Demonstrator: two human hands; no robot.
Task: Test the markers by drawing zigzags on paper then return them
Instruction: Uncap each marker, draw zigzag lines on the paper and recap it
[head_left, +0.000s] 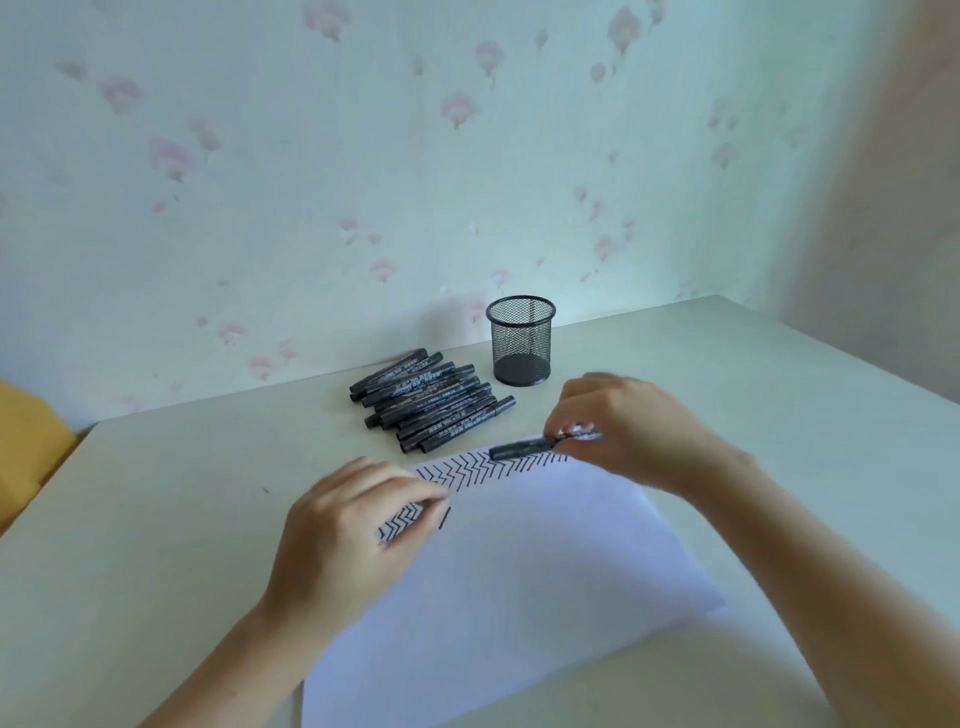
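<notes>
A white sheet of paper (519, 571) lies on the table, with rows of black zigzags (478, 467) along its far edge. My right hand (623, 426) pinches a black marker (522, 448) that lies level above the zigzags, pointing left. My left hand (353, 525) hovers over the paper's left edge with its fingers curled; a small dark piece, perhaps a cap, shows at its fingertips (444, 517). A pile of several black markers (426, 405) lies beyond the paper.
An empty black mesh pen cup (520, 340) stands behind the pile, close to the flowered wall. The pale table (156, 519) ends at the left, where something yellow (26, 441) sits. The table's right edge runs diagonally at far right.
</notes>
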